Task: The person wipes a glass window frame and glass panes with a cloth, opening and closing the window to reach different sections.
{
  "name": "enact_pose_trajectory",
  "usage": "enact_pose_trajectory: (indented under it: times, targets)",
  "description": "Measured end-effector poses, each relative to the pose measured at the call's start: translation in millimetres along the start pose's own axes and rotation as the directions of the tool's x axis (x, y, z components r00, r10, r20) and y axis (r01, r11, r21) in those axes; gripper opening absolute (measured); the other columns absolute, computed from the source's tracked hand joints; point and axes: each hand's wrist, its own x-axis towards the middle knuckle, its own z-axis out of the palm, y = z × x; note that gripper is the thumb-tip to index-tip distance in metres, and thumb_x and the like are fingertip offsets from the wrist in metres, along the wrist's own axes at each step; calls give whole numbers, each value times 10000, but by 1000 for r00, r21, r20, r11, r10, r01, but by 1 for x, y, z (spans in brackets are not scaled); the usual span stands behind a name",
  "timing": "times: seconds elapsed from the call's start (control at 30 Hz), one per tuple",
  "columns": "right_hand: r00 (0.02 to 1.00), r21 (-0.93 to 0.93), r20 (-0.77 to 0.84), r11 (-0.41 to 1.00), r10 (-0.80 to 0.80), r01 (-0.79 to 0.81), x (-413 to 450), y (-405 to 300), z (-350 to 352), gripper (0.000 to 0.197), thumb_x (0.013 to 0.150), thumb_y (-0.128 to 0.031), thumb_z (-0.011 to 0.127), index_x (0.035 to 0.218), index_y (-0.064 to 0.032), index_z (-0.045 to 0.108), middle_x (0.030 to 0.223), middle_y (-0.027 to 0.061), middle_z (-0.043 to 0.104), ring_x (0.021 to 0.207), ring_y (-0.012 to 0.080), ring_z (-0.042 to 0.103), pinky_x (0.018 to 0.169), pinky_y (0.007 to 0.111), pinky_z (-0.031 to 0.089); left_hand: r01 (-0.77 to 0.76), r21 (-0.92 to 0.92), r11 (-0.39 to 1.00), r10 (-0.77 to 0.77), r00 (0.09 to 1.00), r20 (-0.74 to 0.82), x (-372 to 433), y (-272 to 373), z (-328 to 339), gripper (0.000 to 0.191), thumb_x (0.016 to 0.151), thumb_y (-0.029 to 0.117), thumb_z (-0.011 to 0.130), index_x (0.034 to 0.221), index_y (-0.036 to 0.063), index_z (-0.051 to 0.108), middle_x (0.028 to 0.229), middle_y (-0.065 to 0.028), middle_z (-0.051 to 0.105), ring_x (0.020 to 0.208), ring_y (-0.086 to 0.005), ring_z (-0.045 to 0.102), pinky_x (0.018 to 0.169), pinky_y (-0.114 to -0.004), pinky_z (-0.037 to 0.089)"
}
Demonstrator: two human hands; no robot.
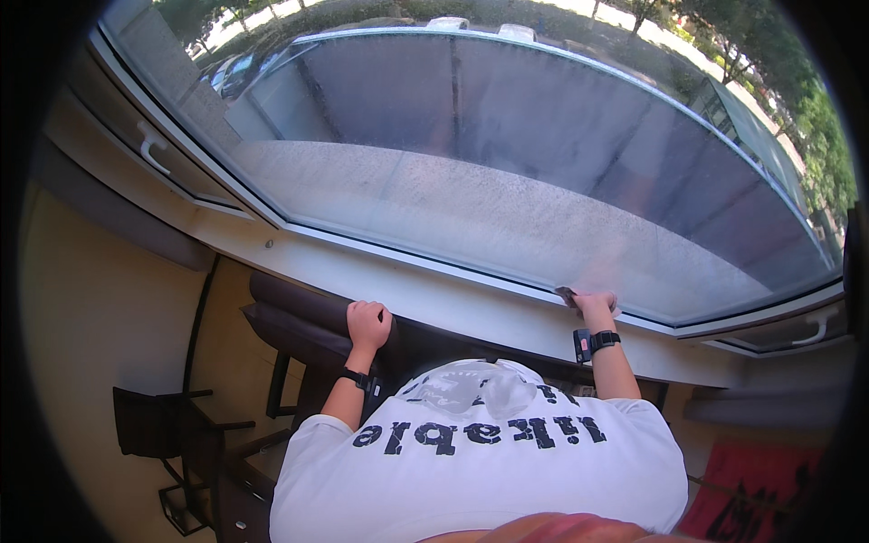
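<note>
My right hand grips a crumpled greyish cloth at the lower edge of the window frame. The cloth meets the bottom of the large window pane, and part of it is hidden by my fingers. My left hand is curled into a fist by the front edge of the white windowsill, against a brown padded backrest. No object shows in its fingers. Each wrist wears a black strap with a small device.
Side windows with white handles flank the pane. A dark chair stands at lower left. Red paper with black brushwork lies at lower right. Outside are a ledge, a metal-topped barrier and trees.
</note>
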Motion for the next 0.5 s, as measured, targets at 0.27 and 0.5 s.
enact_pose_trajectory:
  times: [0.27,0.5]
  targets:
    - [826,740,560,409,65,-534,-109,-79,226,383,968,-275,490,1223,7,541,1195,150,579,1112,307,574,1036,503,422,25,-16,1000,-26,1000,-17,-10,-5,-2,205,835,193,622,675,78,677,741,-78,689,765,-291,618,862,-422,454]
    - [649,648,755,265,-94,-714,-132,-123,355,432,978,-100,370,1342,130,405,1464,272,456,1373,444,457,1211,583,337,11,-73,997,-13,999,-31,-2,-6,-5,189,830,186,633,681,81,679,741,-80,686,761,-284,617,866,-418,456]
